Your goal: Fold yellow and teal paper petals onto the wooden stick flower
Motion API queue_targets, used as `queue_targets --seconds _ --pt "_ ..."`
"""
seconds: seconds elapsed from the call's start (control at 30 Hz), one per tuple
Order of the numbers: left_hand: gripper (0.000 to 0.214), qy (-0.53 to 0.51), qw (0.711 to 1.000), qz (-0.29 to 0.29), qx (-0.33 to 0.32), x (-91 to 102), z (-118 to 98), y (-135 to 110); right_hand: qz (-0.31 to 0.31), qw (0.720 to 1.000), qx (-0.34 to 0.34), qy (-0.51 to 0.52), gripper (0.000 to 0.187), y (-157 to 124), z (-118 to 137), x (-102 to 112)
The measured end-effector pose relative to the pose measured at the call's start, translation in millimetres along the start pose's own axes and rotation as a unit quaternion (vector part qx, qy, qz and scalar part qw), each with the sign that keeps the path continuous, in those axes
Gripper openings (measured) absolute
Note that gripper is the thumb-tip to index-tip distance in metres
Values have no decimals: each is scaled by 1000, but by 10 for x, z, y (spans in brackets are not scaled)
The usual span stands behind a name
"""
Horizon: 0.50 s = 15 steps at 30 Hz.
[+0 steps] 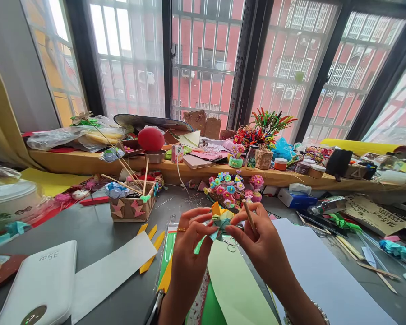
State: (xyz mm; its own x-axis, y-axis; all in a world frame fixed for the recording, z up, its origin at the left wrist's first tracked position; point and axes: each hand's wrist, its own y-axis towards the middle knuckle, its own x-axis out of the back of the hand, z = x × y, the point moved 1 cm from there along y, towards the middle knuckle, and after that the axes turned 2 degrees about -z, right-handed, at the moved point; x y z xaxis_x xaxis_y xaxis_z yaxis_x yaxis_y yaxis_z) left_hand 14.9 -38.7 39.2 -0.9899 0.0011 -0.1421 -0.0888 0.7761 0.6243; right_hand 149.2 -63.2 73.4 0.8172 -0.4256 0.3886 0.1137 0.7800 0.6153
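My left hand (pixel 189 243) and my right hand (pixel 257 239) meet above the grey desk (pixel 98 234), both pinching a small folded paper piece (pixel 220 221) in teal and yellow. A thin wooden stick (pixel 249 217) also sits between the fingers of my right hand, pointing up and away. A gold ring shows on my left hand. Below my hands lie a light green paper sheet (pixel 237 289) and brighter green sheets.
A white power bank (pixel 40 284) and a white paper strip (pixel 111 271) lie at the left. A cardboard box with sticks (pixel 131 205) stands behind them. Paper flower bunches (pixel 232 189), a tissue box, a tube, scissors (pixel 230 243) and craft clutter fill the sill and right side.
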Motion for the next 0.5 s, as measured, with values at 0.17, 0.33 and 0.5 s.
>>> queue_targets --seconds 0.17,0.33,0.5 --pt "20 -8 996 -37 -76 -60 -8 -68 -22 998 -37 39 22 -25 18 8" --pt "19 -5 994 -59 -92 -95 -15 -97 -24 997 -36 56 20 -35 42 2" --pt "21 -5 994 -49 -101 -79 -10 -99 -35 998 -8 52 17 -46 38 -28"
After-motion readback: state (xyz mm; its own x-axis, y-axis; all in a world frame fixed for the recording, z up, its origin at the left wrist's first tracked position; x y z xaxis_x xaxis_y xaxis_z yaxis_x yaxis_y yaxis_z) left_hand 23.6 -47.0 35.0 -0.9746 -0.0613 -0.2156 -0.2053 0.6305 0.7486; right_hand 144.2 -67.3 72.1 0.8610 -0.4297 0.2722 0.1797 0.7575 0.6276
